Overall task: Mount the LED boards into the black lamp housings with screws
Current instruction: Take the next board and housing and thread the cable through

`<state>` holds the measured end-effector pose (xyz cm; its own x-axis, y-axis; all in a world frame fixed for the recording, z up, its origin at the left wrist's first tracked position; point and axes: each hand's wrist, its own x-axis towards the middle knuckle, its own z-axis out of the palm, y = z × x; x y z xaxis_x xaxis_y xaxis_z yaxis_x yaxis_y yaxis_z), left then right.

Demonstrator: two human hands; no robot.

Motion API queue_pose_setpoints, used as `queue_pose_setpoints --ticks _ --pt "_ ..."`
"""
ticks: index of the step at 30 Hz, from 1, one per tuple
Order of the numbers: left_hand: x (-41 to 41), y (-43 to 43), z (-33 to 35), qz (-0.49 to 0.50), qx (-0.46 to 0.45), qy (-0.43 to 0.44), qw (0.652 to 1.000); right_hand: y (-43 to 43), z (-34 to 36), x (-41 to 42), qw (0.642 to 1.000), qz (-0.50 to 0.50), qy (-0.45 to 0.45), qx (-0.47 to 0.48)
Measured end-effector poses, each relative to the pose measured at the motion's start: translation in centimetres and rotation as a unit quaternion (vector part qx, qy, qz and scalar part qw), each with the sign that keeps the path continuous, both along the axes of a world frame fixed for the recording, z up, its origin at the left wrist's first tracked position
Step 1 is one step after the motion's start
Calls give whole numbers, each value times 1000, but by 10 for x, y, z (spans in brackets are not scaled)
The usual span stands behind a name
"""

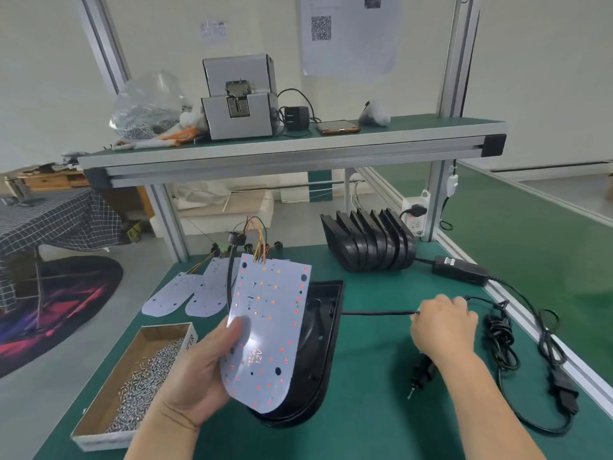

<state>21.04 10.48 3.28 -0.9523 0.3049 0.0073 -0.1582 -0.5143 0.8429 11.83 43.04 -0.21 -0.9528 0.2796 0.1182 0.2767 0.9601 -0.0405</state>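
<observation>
One lit LED board (268, 327) is gripped by the left hand (195, 370), thumb on its face, and held tilted over an open black lamp housing (320, 356) lying on the green mat (371, 429). A black cable (378, 313) from that housing is pinched by the right hand (442, 327); a box of screws (109, 406) is set at the left.

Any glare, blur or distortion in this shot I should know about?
Head view: white glare washes out part of the LED board beside the thumb of the left hand; the wide lens splays the frame posts apart; the wall papers are soft, print unreadable.
</observation>
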Motion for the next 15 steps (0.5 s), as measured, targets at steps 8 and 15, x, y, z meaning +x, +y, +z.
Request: queue_pose_setpoints --ticks 8,15 --pt "-4 9 0 16 -46 -21 999 -60 66 42 860 375 222 -266" --pt "-1 -3 4 52 -38 -23 998 -71 98 66 825 460 240 -223"
